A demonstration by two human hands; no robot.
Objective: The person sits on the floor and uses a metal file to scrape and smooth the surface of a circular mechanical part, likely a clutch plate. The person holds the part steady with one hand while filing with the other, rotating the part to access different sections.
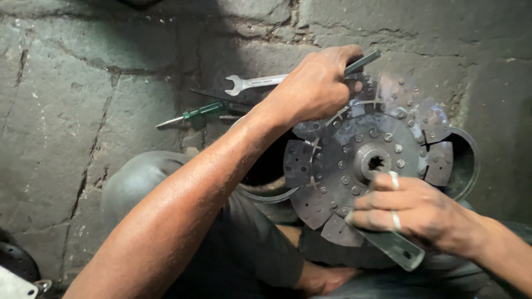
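Note:
A round metal clutch disc with riveted friction pads and a splined centre hub lies over a dark ring-shaped housing. My left hand is closed around a flat metal bar at the disc's upper edge. My right hand, with two rings on its fingers, presses on the disc's lower right and grips a flat grey metal bar that sticks out toward me.
A silver open-end spanner and a green-handled screwdriver lie on the cracked stone floor behind the disc. My knees in dark trousers sit below. A dark round part shows at the bottom left.

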